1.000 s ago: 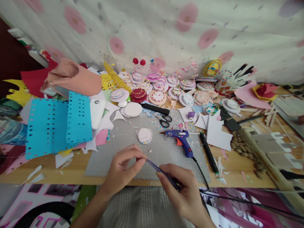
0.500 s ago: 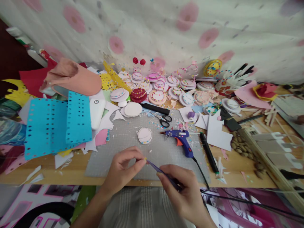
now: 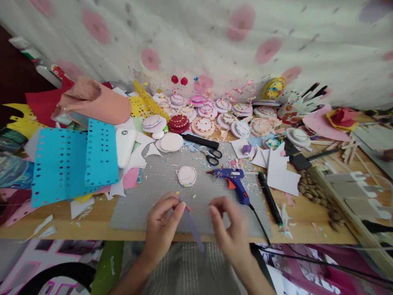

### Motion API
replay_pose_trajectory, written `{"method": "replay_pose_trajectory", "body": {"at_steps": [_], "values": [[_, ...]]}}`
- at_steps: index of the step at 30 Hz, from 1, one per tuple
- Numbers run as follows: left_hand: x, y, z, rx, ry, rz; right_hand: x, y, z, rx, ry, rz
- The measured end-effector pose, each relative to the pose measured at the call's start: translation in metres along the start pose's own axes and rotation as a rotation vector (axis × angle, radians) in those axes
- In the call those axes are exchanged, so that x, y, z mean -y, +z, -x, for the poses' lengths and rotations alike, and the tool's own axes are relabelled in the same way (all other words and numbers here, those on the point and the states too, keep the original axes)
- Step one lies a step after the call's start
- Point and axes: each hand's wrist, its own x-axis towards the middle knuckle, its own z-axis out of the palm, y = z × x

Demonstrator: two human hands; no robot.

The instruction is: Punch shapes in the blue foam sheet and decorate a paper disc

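Observation:
Purple tweezers (image 3: 193, 231) are pinched near their tip by my left hand (image 3: 162, 225), and a tiny yellow piece (image 3: 177, 193) shows at the tip. To their right, my right hand (image 3: 231, 225) is raised with its fingers apart and nothing between them, slightly blurred. A round white piece with a thin rim (image 3: 186, 175) lies on the grey cutting mat (image 3: 132, 213), beyond my hands. The blue glue gun (image 3: 235, 176) rests on the mat to its right, and black scissors (image 3: 214, 155) lie farther back.
Several small decorated hats (image 3: 204, 126) line the back. Blue punched sheets (image 3: 67, 164) lie left. A black-and-green marker (image 3: 270, 198), white paper scraps (image 3: 281, 172) and a wooden frame (image 3: 340, 213) are on the right. The glue gun's cable (image 3: 259, 223) runs off the front edge.
The tweezers have passed from my right hand to my left and now point up and away. My right hand has let go and its fingers have parted.

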Motion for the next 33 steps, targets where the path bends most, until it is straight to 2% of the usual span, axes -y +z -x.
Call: {"method": "replay_pose_trajectory", "body": {"at_steps": [2, 3, 4, 6, 9, 12, 16, 19, 24, 33], "values": [[0.002, -0.007, -0.002, 0.041, 0.002, -0.018, -0.022, -0.011, -0.012, -0.268, 0.047, 0.337], [0.002, -0.009, -0.003, 0.079, 0.002, -0.023, -0.034, -0.014, -0.017, -0.367, 0.081, 0.499], [0.002, -0.011, -0.004, 0.119, 0.0, -0.027, -0.044, -0.017, -0.022, -0.415, 0.114, 0.615], [0.002, -0.012, -0.004, 0.184, -0.001, -0.04, -0.061, -0.018, -0.027, -0.401, 0.178, 0.748], [0.001, -0.009, -0.002, 0.209, -0.008, -0.075, -0.071, -0.018, -0.029, -0.296, 0.253, 0.805], [0.001, -0.006, -0.001, 0.193, -0.025, -0.105, -0.069, -0.021, -0.027, -0.292, 0.247, 0.658], [0.001, -0.007, -0.004, 0.177, -0.01, -0.127, -0.053, -0.03, -0.019, -0.303, 0.27, 0.151], [-0.003, -0.008, -0.008, 0.172, 0.035, -0.139, -0.035, -0.032, -0.01, -0.26, 0.237, -0.08], [-0.016, -0.008, -0.011, 0.169, 0.105, -0.124, -0.015, -0.03, 0.0, -0.269, 0.122, -0.117], [-0.021, -0.007, -0.009, 0.179, 0.147, -0.129, -0.013, -0.029, 0.004, -0.299, 0.071, -0.055]]}}
